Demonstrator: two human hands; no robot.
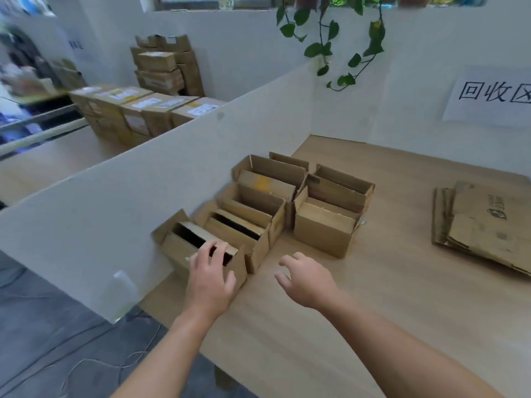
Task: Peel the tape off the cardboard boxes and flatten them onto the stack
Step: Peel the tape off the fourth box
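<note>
Several small open cardboard boxes (267, 208) stand in two rows against the white divider on the wooden table (388, 297). My left hand (211, 275) lies over the nearest box (184, 248), fingers spread on its top edge and front wall. My right hand (306, 278) hovers over bare table just right of that box, fingers loosely curved, holding nothing. A stack of flattened cardboard (485, 225) lies at the right of the table. No tape can be made out on the boxes.
The white divider (129, 202) runs along the table's left side, a white wall with a paper sign (494, 94) at the back. Sealed parcels (143, 110) sit on another table beyond the divider. A trailing plant (339, 38) hangs above. Cables lie on the grey floor (57, 326).
</note>
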